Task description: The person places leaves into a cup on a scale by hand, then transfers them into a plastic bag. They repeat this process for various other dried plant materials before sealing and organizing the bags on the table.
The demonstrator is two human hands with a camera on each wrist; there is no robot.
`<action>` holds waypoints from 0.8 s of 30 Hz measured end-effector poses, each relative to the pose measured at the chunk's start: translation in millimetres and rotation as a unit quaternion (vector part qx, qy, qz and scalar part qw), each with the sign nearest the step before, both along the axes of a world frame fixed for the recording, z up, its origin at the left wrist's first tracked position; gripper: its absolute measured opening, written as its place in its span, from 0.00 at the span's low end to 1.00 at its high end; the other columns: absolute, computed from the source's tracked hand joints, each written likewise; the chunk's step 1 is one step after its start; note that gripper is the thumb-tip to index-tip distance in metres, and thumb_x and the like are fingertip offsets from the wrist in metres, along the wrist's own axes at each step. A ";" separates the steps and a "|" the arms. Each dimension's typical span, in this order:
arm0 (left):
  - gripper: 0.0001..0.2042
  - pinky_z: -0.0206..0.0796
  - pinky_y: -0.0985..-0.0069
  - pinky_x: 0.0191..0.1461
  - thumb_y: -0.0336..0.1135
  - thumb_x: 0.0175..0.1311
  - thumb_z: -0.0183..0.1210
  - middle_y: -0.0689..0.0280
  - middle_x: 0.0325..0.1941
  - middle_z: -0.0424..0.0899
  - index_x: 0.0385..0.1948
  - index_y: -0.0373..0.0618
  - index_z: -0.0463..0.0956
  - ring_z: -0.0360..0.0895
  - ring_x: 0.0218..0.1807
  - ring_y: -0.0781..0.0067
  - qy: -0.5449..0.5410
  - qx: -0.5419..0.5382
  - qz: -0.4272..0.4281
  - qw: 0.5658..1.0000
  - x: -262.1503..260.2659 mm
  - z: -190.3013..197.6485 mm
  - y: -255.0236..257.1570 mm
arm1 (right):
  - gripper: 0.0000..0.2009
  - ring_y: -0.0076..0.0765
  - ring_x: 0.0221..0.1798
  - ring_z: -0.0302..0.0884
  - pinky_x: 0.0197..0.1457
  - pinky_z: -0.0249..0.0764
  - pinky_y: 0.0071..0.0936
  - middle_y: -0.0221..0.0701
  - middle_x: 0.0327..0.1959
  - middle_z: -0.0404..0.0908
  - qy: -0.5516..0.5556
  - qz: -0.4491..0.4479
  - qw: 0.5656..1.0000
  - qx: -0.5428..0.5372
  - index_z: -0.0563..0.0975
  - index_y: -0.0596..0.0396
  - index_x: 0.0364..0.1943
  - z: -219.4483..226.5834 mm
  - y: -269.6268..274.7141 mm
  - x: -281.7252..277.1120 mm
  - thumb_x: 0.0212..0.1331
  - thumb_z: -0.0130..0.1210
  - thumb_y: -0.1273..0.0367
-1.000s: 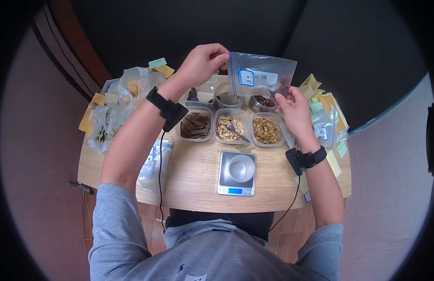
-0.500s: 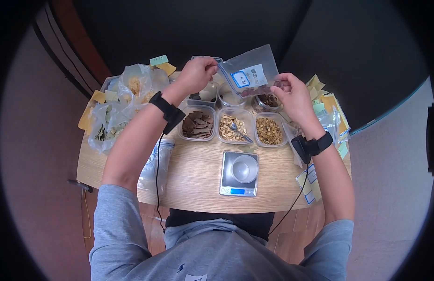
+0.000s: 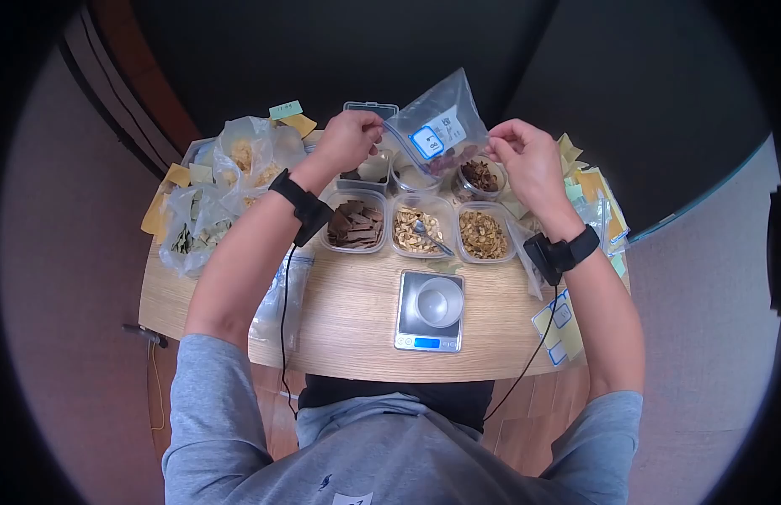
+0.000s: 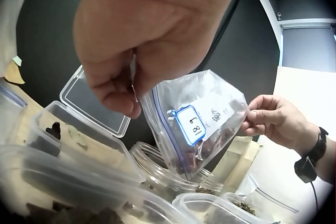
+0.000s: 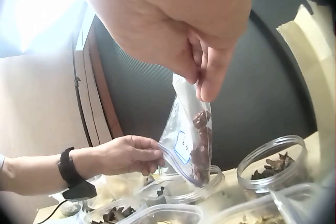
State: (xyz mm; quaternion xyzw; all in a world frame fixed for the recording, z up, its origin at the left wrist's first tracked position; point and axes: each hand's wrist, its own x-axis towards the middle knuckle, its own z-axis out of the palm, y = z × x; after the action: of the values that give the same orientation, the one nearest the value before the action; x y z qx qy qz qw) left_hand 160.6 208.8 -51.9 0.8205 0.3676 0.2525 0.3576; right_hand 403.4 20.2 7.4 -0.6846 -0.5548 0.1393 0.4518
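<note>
A clear zip bag [image 3: 437,126] with a blue-framed label and dark reddish pieces hangs tilted over a round jar [image 3: 414,174]. My left hand [image 3: 350,139] pinches the bag at its zip edge; my right hand [image 3: 529,162] pinches the opposite side. In the left wrist view the zip bag [image 4: 197,121] has its pieces gathered low, near the zip edge, above the round jar's rim [image 4: 144,155]. Seen from the right wrist, the dark pieces [image 5: 201,145] lie along one side of the bag, below the fingers of my right hand [image 5: 184,29].
Tubs of brown bark [image 3: 355,225], pale slices with a spoon [image 3: 419,230] and yellowish pieces [image 3: 483,235] stand in a row. Nearer is a scale [image 3: 407,324] bearing a cup [image 3: 439,303]. Filled plastic bags [image 3: 243,156] lie left; yellow papers [image 3: 567,332] lie right.
The bag has come lower and tilted, its zip edge now slanting down over the round jar, and its pieces have slid toward that edge. My left hand has moved down; both still pinch the bag.
</note>
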 end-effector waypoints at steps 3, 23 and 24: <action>0.10 0.79 0.72 0.38 0.31 0.75 0.61 0.64 0.33 0.87 0.47 0.35 0.87 0.86 0.33 0.77 0.000 0.000 0.024 1.000 -2.8 -2.1 1.1 | 0.07 0.33 0.39 0.91 0.48 0.84 0.31 0.38 0.35 0.91 -0.018 0.001 0.999 0.026 0.85 0.63 0.44 0.9 0.9 2.8 0.69 0.61 0.75; 0.09 0.80 0.61 0.55 0.34 0.66 0.67 0.51 0.43 0.91 0.42 0.42 0.91 0.88 0.46 0.46 0.120 0.103 0.070 0.985 -7.1 -3.7 2.4 | 0.06 0.38 0.38 0.90 0.47 0.84 0.34 0.39 0.34 0.91 -0.084 -0.018 0.996 0.019 0.87 0.61 0.41 2.8 0.3 -12.5 0.65 0.64 0.73; 0.09 0.80 0.61 0.55 0.34 0.66 0.67 0.51 0.43 0.91 0.42 0.42 0.91 0.88 0.46 0.46 0.120 0.102 0.071 0.985 -7.8 -3.5 1.2 | 0.06 0.38 0.38 0.90 0.47 0.84 0.34 0.39 0.34 0.91 -0.084 -0.017 0.996 0.018 0.87 0.61 0.41 2.0 1.2 -12.4 0.65 0.64 0.73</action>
State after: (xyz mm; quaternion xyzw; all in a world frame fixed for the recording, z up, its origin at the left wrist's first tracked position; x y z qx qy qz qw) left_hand 152.8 210.0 -55.4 0.8490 0.4371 0.2134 0.2064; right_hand 391.1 21.3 9.5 -0.6950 -0.5813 0.0634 0.4183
